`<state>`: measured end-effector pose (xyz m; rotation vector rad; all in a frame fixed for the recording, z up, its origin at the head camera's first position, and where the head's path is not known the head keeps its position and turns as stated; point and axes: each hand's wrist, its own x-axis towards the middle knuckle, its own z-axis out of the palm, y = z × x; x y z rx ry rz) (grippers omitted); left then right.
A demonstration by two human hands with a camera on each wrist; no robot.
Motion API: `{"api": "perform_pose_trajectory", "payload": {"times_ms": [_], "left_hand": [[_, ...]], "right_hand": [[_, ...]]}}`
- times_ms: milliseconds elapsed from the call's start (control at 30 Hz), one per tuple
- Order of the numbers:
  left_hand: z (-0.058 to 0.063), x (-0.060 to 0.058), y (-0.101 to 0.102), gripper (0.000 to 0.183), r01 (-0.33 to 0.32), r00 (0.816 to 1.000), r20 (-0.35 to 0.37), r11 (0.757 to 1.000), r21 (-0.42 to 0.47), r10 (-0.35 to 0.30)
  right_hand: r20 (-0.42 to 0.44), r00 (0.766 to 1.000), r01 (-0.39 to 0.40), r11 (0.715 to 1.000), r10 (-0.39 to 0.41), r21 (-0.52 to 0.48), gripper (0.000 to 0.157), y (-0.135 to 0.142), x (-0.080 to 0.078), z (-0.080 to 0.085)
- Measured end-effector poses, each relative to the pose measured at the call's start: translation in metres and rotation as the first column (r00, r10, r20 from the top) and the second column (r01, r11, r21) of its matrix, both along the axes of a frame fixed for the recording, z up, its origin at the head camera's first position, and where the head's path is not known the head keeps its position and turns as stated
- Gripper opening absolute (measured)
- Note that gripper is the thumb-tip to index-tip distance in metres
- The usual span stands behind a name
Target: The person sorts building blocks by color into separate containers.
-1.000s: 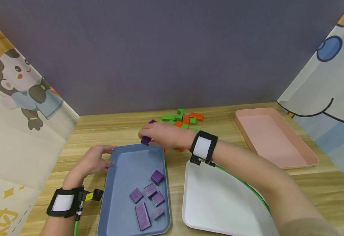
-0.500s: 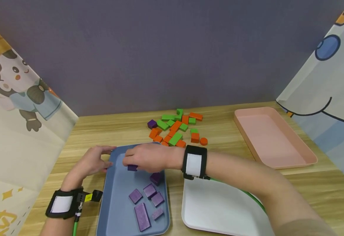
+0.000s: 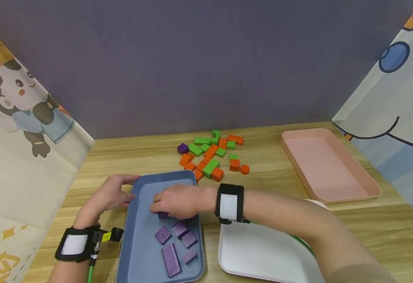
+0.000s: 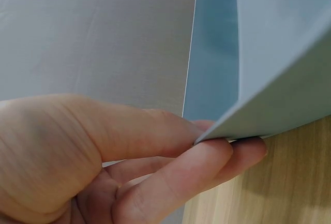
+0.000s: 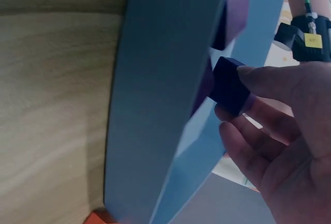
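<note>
My right hand (image 3: 178, 200) is over the blue tray (image 3: 140, 236), pinching a dark purple block (image 5: 229, 87) between thumb and fingers, low inside the tray. In the head view, most of that block is hidden beneath the hand. Below it in the tray lie several purple blocks, among them a long one (image 3: 171, 260), a cube (image 3: 163, 235) and a small piece (image 3: 189, 256). At the tray's far left corner, my left hand (image 3: 112, 192) holds the edge; the left wrist view has the tray wall (image 4: 279, 94) between its thumb and fingers.
Behind the tray lies a loose group of orange and green blocks (image 3: 211, 166), with one purple block (image 3: 183, 148) at its left. A white tray (image 3: 263, 255) sits under the right forearm. A pink tray (image 3: 330, 169) stands at the back right, near the wall panel.
My right hand has carried the purple block from beside the loose group to inside the blue tray, moving nearer and lower. The left hand stays at the tray's corner.
</note>
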<state>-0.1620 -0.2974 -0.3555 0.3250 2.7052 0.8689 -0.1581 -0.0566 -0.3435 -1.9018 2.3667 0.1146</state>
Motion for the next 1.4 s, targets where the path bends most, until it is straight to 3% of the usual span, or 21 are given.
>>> {"api": "perform_pose_trajectory", "payload": {"times_ms": [300, 767, 1167, 1400], "left_hand": [[-0.001, -0.001, 0.0, 0.059, 0.0, 1.0, 0.003, 1.0, 0.013, 0.0], [-0.002, -0.001, -0.001, 0.059, -0.008, 1.0, 0.017, 1.0, 0.02, 0.007], [0.0, -0.001, 0.0, 0.059, -0.01, 1.0, 0.018, 1.0, 0.022, 0.01], [-0.001, -0.001, 0.0, 0.06, -0.008, 1.0, 0.029, 1.0, 0.02, 0.007]], "right_hand": [[0.002, 1.0, 0.01, 0.999, -0.01, 0.045, 0.026, -0.001, 0.002, -0.011], [0.031, 0.999, 0.009, 1.0, -0.009, 0.015, 0.027, -0.001, 0.001, -0.015], [-0.018, 0.998, 0.062, 0.998, -0.062, -0.012, 0.033, 0.015, -0.004, 0.008], [-0.002, 0.994, 0.106, 0.993, -0.107, -0.059, 0.033, 0.027, -0.013, 0.024]]}}
